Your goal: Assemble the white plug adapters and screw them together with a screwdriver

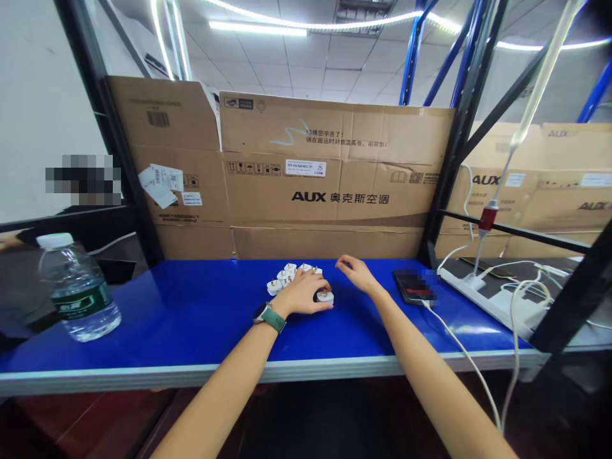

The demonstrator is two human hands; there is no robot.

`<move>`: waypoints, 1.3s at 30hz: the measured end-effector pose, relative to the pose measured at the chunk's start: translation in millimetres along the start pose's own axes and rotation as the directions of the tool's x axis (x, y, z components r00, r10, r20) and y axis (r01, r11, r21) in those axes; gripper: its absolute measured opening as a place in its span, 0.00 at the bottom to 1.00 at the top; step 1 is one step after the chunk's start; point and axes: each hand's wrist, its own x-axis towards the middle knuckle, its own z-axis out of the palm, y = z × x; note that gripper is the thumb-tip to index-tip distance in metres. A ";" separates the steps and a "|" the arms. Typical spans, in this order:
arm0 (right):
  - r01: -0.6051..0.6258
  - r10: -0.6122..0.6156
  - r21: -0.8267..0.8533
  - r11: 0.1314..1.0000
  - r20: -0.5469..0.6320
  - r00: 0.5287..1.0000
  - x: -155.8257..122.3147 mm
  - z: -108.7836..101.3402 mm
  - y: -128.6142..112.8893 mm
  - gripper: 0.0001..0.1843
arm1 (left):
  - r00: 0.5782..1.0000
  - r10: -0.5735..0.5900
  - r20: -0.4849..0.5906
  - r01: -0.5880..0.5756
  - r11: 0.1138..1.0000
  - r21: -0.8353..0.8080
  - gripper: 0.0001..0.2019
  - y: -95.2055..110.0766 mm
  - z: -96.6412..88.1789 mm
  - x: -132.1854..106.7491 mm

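Note:
My left hand (pixel 302 292), with a watch (pixel 269 316) on a green strap at its wrist, is over the blue tabletop. Its thumb and fingers curve around a white plug (pixel 326 298), whose pins point up. Behind and left of that hand stand several more white plugs (pixel 274 287) in a close group, pins upward, some partly hidden by my fingers. To the right, my right hand (pixel 356 273) hovers apart from the plugs. Its fingers are loosely bent and apart, with nothing visible in them.
A water bottle (pixel 80 290) stands at the left. On the right lie a phone (pixel 412 287) with a cable and a white power strip (pixel 488 299). Cardboard panels (pixel 268 204) close off the back between black posts. A person (pixel 86 191) is beyond the left end.

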 end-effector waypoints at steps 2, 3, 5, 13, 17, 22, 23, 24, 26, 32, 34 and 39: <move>0.057 -0.044 -0.071 0.996 0.178 0.983 -3.7 -1.2 -4.0 0.09 | 1.000 -0.007 0.002 0.007 1.000 0.014 0.17 -1.2 1.1 -1.0; 0.082 -0.056 -0.094 0.992 0.259 0.964 -5.4 -2.0 -5.7 0.10 | 1.000 -0.014 0.001 0.014 1.000 0.019 0.17 -2.0 1.9 -1.2; 0.112 -0.056 -0.127 0.986 0.385 0.921 -7.9 -3.9 -8.0 0.15 | 1.000 -0.024 0.004 0.024 0.999 0.027 0.17 -3.6 3.6 -1.4; 0.029 0.055 -0.135 0.990 0.576 0.815 -8.3 -6.4 -2.4 0.26 | 0.999 -0.024 0.037 0.024 1.000 -0.001 0.14 -9.2 9.4 0.9; 0.055 0.018 -0.114 0.992 0.558 0.830 -8.8 -4.9 -3.6 0.23 | 1.000 -0.012 -0.020 0.012 0.999 -0.030 0.16 -10.2 10.0 2.7; 0.117 -0.146 0.103 0.988 0.339 0.930 -9.2 -7.6 -11.7 0.19 | 0.969 -0.066 -0.238 0.043 0.994 -0.100 0.16 -12.2 8.9 7.1; 0.115 -0.161 0.163 0.980 0.301 0.940 -8.6 -7.2 -13.1 0.19 | 0.957 -0.074 -0.280 0.036 0.990 -0.139 0.15 -13.2 9.3 8.5; 0.110 -0.169 0.218 0.970 0.272 0.947 -8.0 -6.1 -14.3 0.20 | 0.946 -0.082 -0.313 0.024 0.983 -0.184 0.14 -14.4 10.3 9.9; 0.102 -0.174 0.298 0.949 0.226 0.958 -6.5 -2.6 -16.1 0.21 | 0.926 -0.107 -0.361 0.007 0.963 -0.269 0.13 -17.7 13.7 12.5; 0.112 -0.162 0.299 0.947 0.146 0.976 -4.3 4.6 -19.7 0.29 | 0.865 -0.240 -0.440 0.053 0.916 -0.397 0.14 -27.9 24.5 17.6; 0.131 -0.174 0.284 0.950 0.131 0.976 -4.0 3.8 -21.7 0.30 | 0.846 -0.275 -0.457 0.050 0.894 -0.445 0.15 -27.7 24.3 18.4; 0.184 -0.217 0.324 0.928 0.067 0.974 -3.8 4.0 -25.1 0.25 | 0.864 -0.314 -0.393 0.038 0.819 -0.572 0.15 -20.7 21.2 18.4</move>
